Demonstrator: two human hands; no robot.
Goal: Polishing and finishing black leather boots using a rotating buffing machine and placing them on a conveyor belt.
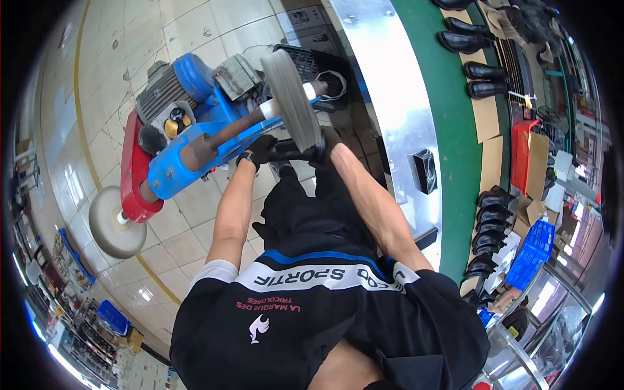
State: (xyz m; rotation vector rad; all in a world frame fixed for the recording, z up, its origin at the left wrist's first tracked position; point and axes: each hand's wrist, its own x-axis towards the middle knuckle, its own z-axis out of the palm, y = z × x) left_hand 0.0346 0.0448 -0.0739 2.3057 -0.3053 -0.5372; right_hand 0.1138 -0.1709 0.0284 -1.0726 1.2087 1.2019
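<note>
A black shoe (290,151) is held sideways at the lower edge of a grey buffing wheel (292,97), touching it or very close to it. Dark-gloved, my left hand (262,148) grips the shoe's left end, with a watch on the wrist. At the other end my right hand (329,142), also in a dark glove, is closed round the shoe, partly behind the wheel. The wheel sits on the shaft of a blue buffing machine (214,130). Most of my fingers blend into the black shoe.
A second pale wheel (117,222) is at the machine's left end, beside a red belt guard (133,169). To my right runs a metal-topped bench (390,84) bearing a small black object (426,171). Beyond it, black shoes (463,40) line a green conveyor (455,130).
</note>
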